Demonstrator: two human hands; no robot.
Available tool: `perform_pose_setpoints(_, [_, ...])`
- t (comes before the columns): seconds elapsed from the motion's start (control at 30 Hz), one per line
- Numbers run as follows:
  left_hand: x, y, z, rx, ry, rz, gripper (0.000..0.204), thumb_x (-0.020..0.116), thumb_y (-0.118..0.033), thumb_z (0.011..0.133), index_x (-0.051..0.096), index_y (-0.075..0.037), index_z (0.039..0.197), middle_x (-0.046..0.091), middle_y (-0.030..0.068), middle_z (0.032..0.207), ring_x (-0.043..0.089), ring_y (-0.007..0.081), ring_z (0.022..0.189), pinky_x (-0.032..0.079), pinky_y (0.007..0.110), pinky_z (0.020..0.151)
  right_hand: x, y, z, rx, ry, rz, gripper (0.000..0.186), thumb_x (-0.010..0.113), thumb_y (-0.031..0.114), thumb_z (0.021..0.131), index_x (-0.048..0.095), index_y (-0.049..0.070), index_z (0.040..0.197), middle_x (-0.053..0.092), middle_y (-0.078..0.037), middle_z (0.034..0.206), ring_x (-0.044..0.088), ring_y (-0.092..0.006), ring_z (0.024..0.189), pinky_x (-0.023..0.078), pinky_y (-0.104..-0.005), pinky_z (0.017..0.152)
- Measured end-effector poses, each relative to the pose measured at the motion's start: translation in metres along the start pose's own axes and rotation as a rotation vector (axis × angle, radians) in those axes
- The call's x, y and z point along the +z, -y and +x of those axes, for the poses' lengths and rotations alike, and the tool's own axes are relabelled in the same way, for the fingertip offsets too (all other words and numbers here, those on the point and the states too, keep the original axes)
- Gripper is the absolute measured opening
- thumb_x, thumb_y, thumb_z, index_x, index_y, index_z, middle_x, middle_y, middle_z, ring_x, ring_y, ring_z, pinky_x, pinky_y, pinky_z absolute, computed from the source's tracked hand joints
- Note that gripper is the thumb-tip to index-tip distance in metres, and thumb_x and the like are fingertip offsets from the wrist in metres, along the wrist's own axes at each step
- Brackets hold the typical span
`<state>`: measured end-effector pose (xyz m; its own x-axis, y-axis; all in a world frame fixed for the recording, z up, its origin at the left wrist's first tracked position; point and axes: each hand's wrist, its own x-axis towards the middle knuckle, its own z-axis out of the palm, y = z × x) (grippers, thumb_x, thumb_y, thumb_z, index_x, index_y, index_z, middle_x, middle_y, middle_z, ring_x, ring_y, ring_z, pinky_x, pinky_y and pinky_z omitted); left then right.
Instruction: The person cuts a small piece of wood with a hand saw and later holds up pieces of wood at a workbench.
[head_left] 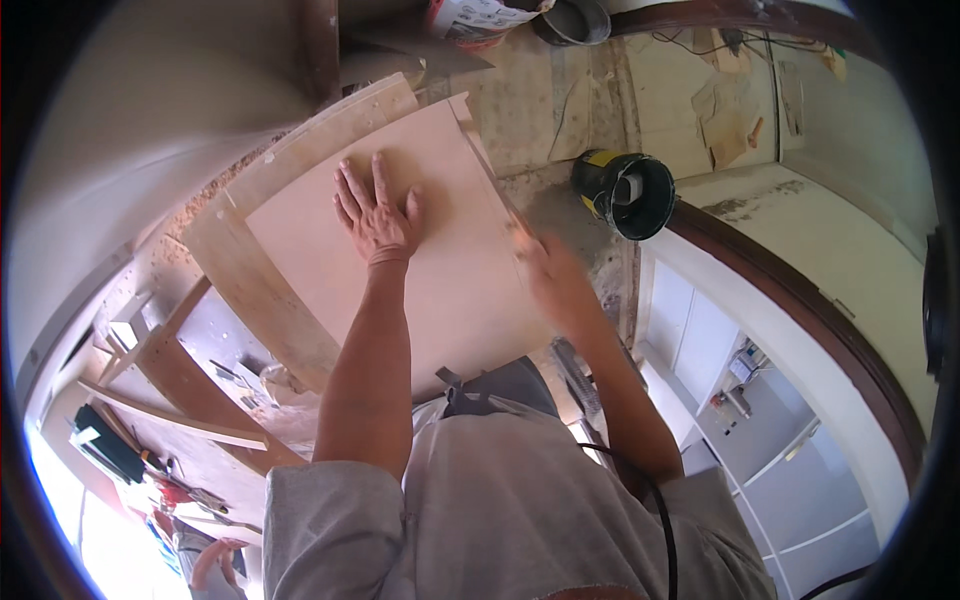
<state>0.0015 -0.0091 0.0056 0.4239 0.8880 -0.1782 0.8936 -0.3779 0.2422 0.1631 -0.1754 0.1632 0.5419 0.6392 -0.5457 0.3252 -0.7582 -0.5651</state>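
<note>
Pale beige, smooth rectangular board (458,250) beneath flat, spread-fingered left hand (378,218), with blurred right hand (550,275), grip unreadable, at board's right edge.

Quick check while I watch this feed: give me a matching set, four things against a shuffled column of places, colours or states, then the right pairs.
Things
1. left hand
2. right hand
3. bucket
4. board

Descriptions
A. dark, with a pale object inside
B. blurred, at the board's right edge
C. pale and flat, beneath a palm
D. palm down, fingers spread

Pairs: 1-D, 2-B, 3-A, 4-C
</note>
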Motion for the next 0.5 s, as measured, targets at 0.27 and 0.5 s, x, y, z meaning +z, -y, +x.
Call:
perform_pose_setpoints(0.27, [0.002, -0.016, 0.010, 0.050, -0.032, -0.022, 0.081, 0.051, -0.062, 0.093, 0.026, -0.028, 0.161, 0.013, 0.0194, 0.168, 0.012, 0.0366, 0.155, 0.012, 0.053, 0.124, 0.026, 0.029, 0.148, -0.417, -0.115, -0.251, 0.022, 0.051, 0.017, 0.100, 0.059, -0.004, 0.101, 0.064, -0.028, 0.083, 0.065, -0.0473, 0.076, 0.053, -0.0506, 0.063])
perform_pose_setpoints(0.5, [0.006, 0.002, 0.002, 0.002, -0.041, 0.009, 0.080, 0.050, -0.066, 0.093, 0.026, -0.030, 0.161, 0.014, 0.0198, 0.168, 0.014, 0.0373, 0.155, 0.015, 0.054, 0.122, 0.003, 0.033, 0.040, -0.001, 0.008, -0.015, 0.040, 0.048, 0.035, 0.104, 0.060, -0.004, 0.108, 0.067, -0.030, 0.094, 0.065, -0.0498, 0.087, 0.050, -0.0535, 0.069])
